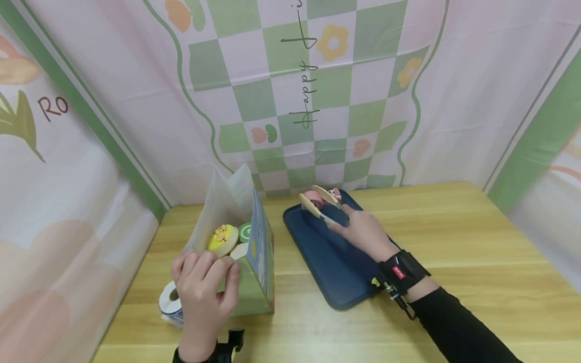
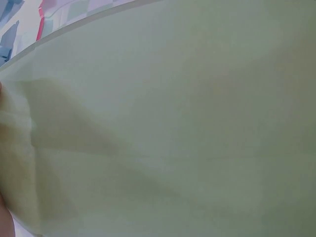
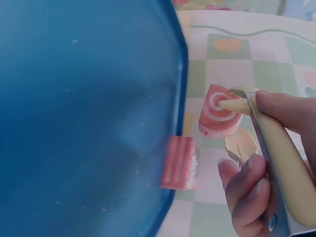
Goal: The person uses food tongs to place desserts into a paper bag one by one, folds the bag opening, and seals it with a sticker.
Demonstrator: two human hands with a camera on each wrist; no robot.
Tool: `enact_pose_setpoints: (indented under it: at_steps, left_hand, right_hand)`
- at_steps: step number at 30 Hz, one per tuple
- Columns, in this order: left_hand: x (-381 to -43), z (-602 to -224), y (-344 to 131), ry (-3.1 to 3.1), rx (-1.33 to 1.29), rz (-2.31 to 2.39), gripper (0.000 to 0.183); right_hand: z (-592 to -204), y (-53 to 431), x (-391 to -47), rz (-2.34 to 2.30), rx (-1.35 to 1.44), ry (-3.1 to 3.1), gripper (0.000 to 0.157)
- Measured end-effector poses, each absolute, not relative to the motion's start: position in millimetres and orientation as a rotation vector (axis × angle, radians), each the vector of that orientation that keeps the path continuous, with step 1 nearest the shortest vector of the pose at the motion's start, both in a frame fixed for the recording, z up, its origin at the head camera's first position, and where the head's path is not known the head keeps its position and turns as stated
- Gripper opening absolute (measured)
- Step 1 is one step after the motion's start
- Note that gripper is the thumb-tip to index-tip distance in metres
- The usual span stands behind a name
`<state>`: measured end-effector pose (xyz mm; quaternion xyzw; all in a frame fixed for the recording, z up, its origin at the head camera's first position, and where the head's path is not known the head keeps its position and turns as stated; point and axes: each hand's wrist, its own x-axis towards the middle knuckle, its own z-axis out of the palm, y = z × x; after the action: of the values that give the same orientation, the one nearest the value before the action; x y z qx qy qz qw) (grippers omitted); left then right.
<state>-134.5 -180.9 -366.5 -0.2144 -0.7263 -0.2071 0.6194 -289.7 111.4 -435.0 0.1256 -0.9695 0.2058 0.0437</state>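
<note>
My left hand pinches the near rim of a green paper bag, fingers over the edge and thumb on the outside. A yellow round pastry and a green swirl roll show inside the bag. In the left wrist view the bag's pale green side fills nearly everything. My right hand grips tongs with cream tips. Between those tips is a pink swirl cake roll, over the tray's far end. A second pink cake piece lies at the tray's edge.
The dark blue tray lies on the wooden table, right of the bag. A white roll stands left of the bag, partly behind my left hand. A patterned curtain hangs along the table's back edge.
</note>
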Motion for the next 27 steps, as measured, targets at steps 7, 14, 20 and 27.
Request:
enact_pose_setpoints:
  at_steps: [7,14,20,27]
  left_hand:
    - [-135,-365,-180,-1.662,-0.495,-0.477,0.045]
    - [-135,-368,-182,-1.665,-0.499,-0.482,0.043]
    - [-136,-369,-184,-1.660,-0.502,-0.486,0.040]
    - [-136,-369,-184,-1.657,-0.500,-0.483,0.041]
  right_hand:
    - [-418,114,-279,0.647,0.423,-2.888,0.078]
    - [-392,112,-266,0.622,0.483,-2.816,0.072]
    - [-369,109,-255,0.629,0.536,-2.789,0.054]
    - [-343,106,-243,0.678,0.580,-2.807,0.050]
